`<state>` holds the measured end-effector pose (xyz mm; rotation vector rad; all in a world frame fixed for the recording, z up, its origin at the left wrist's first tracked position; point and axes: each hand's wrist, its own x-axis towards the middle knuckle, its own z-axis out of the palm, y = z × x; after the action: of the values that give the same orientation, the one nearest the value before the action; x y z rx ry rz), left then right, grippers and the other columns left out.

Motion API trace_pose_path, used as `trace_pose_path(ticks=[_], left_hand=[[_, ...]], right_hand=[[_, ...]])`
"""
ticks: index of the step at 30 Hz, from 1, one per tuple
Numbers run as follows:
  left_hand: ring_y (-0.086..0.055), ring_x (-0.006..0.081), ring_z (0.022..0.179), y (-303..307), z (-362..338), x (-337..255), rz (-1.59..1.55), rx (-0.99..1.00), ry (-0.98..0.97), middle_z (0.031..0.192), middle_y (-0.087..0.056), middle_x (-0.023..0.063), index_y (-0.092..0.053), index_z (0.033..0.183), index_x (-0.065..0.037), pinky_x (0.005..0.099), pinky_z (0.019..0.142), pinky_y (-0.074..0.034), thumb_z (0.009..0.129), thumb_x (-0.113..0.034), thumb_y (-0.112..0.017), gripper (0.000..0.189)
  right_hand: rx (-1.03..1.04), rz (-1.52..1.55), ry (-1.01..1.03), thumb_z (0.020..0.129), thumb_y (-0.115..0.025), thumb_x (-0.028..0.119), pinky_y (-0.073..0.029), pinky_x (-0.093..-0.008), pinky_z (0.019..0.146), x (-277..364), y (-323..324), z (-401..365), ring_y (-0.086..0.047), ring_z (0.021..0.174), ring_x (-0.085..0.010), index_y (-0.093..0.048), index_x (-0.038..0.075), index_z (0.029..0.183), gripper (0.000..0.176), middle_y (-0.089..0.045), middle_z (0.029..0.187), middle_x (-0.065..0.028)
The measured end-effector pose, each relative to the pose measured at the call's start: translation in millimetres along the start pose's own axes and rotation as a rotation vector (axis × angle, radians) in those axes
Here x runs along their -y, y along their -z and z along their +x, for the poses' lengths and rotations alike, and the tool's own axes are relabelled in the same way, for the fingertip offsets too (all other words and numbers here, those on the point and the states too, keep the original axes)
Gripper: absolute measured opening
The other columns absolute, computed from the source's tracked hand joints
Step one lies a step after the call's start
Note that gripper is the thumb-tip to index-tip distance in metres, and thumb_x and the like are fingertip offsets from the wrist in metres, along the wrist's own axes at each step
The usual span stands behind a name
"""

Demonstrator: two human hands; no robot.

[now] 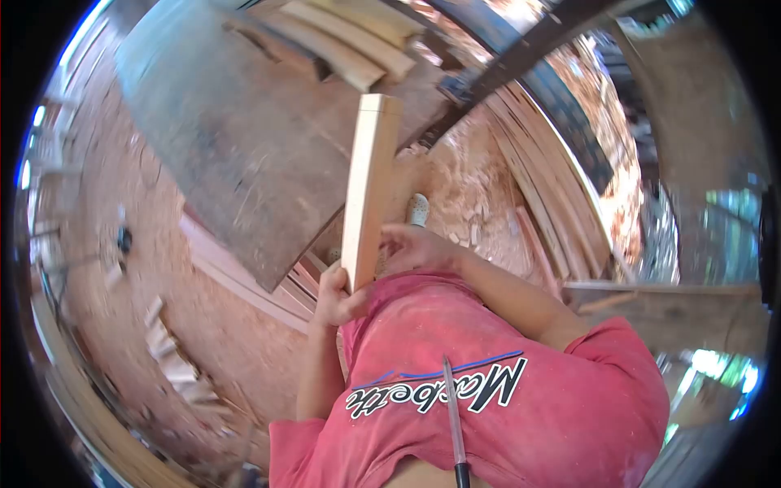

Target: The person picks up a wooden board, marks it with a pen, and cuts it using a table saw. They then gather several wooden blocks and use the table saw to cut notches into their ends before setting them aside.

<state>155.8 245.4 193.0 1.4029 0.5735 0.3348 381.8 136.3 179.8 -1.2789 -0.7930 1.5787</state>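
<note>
A squared length of pale planed wood (368, 191) stands tilted upright in front of my shirt. Around its lower end my left hand (335, 297) is closed, with the thumb across the near face. My right hand (411, 246) is beside the wood's right side, fingers loosely bent and apart, close to its edge. A thin pen-like stick (454, 415) with a black end shows in the foreground, overlapping the red shirt.
Beyond the wood lies a broad, worn worktable (244, 154) with boards (350, 49) at its far side. Long planks (553, 187) are stacked to the right. A dark beam (529, 61) crosses above. Shavings and offcuts (175, 358) litter the dusty floor.
</note>
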Motion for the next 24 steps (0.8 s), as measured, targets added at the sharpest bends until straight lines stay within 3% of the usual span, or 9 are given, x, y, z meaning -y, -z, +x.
trace_pose_path(ticks=[1, 4, 9, 12, 15, 17, 19, 22, 24], left_hand=[[-0.060, 0.0132, 0.083, -5.6, 2.8, 1.4, -0.151, 0.080, 0.133, 0.091, -0.063, 0.0041, -0.067, 0.097, 0.002, 0.0293, 0.070, -0.048, 0.075, -0.012, -0.071, 0.026], [-0.061, 0.0143, 0.084, -14.0, 18.0, 23.3, -0.130, 0.376, 0.128, 0.087, -0.064, 0.0043, -0.067, 0.104, 0.005, 0.0294, 0.075, -0.049, 0.079, -0.021, -0.070, 0.036], [-0.062, 0.0145, 0.084, -36.3, 47.5, 35.9, -0.239, 0.528, 0.394, 0.089, -0.067, 0.0068, -0.066, 0.107, 0.006, 0.0305, 0.075, -0.051, 0.082, -0.022, -0.064, 0.038], [-0.062, 0.0147, 0.086, -56.0, 63.4, 30.8, -0.296, 0.574, 0.549, 0.093, -0.068, 0.0079, -0.065, 0.110, 0.006, 0.0307, 0.077, -0.051, 0.084, -0.021, -0.060, 0.038], [-0.063, 0.0155, 0.089, -102.2, 75.1, 28.2, -0.077, 0.481, 0.512, 0.098, -0.068, 0.0094, -0.064, 0.113, 0.006, 0.0318, 0.079, -0.051, 0.088, -0.021, -0.057, 0.038], [-0.062, 0.0156, 0.093, -129.1, 87.3, 39.8, 0.125, 0.499, 0.545, 0.101, -0.067, 0.0106, -0.063, 0.115, 0.007, 0.0315, 0.082, -0.050, 0.090, -0.022, -0.055, 0.039], [-0.065, 0.0215, 0.098, -148.2, 95.9, 63.0, 0.151, 0.497, 0.557, 0.105, -0.069, 0.0166, -0.064, 0.116, 0.007, 0.0346, 0.085, -0.050, 0.093, -0.031, -0.057, 0.045], [-0.066, 0.0365, 0.111, -171.1, 112.6, 57.5, 0.713, 0.557, 0.596, 0.114, -0.068, 0.0288, -0.064, 0.121, 0.005, 0.0417, 0.092, -0.050, 0.096, -0.046, -0.058, 0.057], [-0.067, 0.0316, 0.104, -162.2, 103.2, 61.4, 0.698, 0.488, 0.573, 0.108, -0.069, 0.0249, -0.066, 0.119, 0.005, 0.0395, 0.088, -0.051, 0.095, -0.047, -0.061, 0.057]], right_hand=[[0.032, 0.028, -0.001, 0.084, -0.077, 0.011, -0.051, -0.0332, 0.092, -1.2, -11.9, -13.1, -0.062, 0.102, -0.0165, -0.055, 0.006, 0.138, 0.058, -0.065, 0.118, -0.0067], [-0.119, 0.185, 0.016, 0.084, -0.078, 0.012, -0.050, -0.0345, 0.095, -13.8, -23.6, -42.7, -0.061, 0.107, -0.0192, -0.058, 0.005, 0.134, 0.054, -0.064, 0.120, -0.0085], [-0.194, 0.185, 0.048, 0.087, -0.076, 0.013, -0.049, -0.0341, 0.096, -20.8, 1.3, -70.7, -0.061, 0.111, -0.0205, -0.058, 0.004, 0.131, 0.049, -0.065, 0.120, -0.0078], [-0.246, 0.517, -0.017, 0.089, -0.074, 0.020, -0.050, -0.0352, 0.092, -30.7, 13.0, -78.5, -0.063, 0.103, -0.0226, -0.061, 0.007, 0.126, 0.042, -0.066, 0.113, -0.0086], [-0.316, 0.837, -0.250, 0.090, -0.071, 0.023, -0.051, -0.0347, 0.087, -46.4, 32.5, -83.0, -0.063, 0.099, -0.0220, -0.063, 0.007, 0.121, 0.036, -0.066, 0.108, -0.0093], [-0.570, 0.930, -0.359, 0.090, -0.071, 0.024, -0.052, -0.0348, 0.083, -47.8, 39.5, -81.0, -0.063, 0.097, -0.0199, -0.063, 0.005, 0.116, 0.033, -0.066, 0.107, -0.0094], [-0.642, 0.955, -0.373, 0.089, -0.071, 0.025, -0.054, -0.0373, 0.075, -99.8, 60.3, -64.7, -0.065, 0.087, -0.0208, -0.063, 0.004, 0.112, 0.032, -0.066, 0.098, -0.0098], [-0.692, 1.073, -0.160, 0.088, -0.070, 0.024, -0.055, -0.0435, 0.069, -183.9, 103.8, -53.4, -0.065, 0.076, -0.0267, -0.064, 0.005, 0.106, 0.026, -0.065, 0.089, -0.0112], [-0.930, 1.097, -0.298, 0.082, -0.069, 0.015, -0.055, -0.0420, 0.060, -171.2, 127.3, -71.2, -0.064, 0.070, -0.0256, -0.062, 0.001, 0.098, 0.022, -0.064, 0.082, -0.0105]])
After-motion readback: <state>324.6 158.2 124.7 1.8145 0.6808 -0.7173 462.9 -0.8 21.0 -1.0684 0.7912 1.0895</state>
